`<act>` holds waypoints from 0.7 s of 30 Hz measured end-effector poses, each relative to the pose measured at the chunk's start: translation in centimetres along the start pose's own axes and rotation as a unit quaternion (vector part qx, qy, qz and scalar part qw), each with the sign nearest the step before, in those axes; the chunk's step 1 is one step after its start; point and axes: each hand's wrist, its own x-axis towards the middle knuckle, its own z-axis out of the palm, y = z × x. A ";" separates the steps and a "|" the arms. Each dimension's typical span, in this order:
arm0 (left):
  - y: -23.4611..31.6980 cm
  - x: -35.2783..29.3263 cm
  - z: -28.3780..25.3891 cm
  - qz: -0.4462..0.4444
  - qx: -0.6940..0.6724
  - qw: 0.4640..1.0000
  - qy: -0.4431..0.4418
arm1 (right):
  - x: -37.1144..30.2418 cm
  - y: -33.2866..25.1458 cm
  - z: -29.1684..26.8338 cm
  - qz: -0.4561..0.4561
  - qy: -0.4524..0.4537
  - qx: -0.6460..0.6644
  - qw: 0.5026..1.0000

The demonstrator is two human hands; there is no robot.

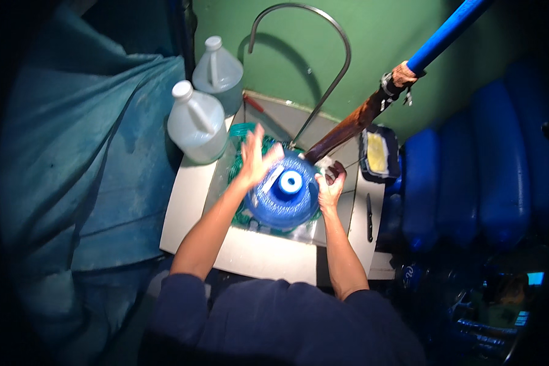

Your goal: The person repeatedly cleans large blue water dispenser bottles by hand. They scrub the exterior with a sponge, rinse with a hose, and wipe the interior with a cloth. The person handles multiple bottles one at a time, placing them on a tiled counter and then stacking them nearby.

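Note:
A round blue water jug [263,204] stands in the sink with its capped neck [290,182] facing up. My left hand [255,161] is over the jug's upper left side, open, its fingers spread and slightly blurred. Beside the jug's right shoulder, my right hand [329,190] is closed around something small and dark that I cannot make out. Green netting or mesh [243,129] shows around the jug, partly hidden under it.
Two translucent white jugs, one nearer [195,128] and one behind [218,73], stand left. A curved metal faucet [348,55] and slanting wooden pole [354,125] rise behind. Right are a dark tub [378,154], a knife [369,218] and several blue containers [457,177]. Teal sheeting [113,165] hangs left.

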 end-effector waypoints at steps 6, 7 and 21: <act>-3.0 -1.6 6.8 0.169 -0.036 0.956 -0.237 | 2.9 -3.7 2.6 0.008 -0.182 -0.014 0.983; -2.4 -1.2 8.4 0.180 -0.050 0.966 -0.177 | 2.7 -4.2 2.2 -0.010 -0.246 -0.138 0.959; -0.1 -0.9 10.6 0.196 -0.076 0.974 -0.086 | 21.2 0.6 -16.8 -0.031 -0.237 -0.620 0.747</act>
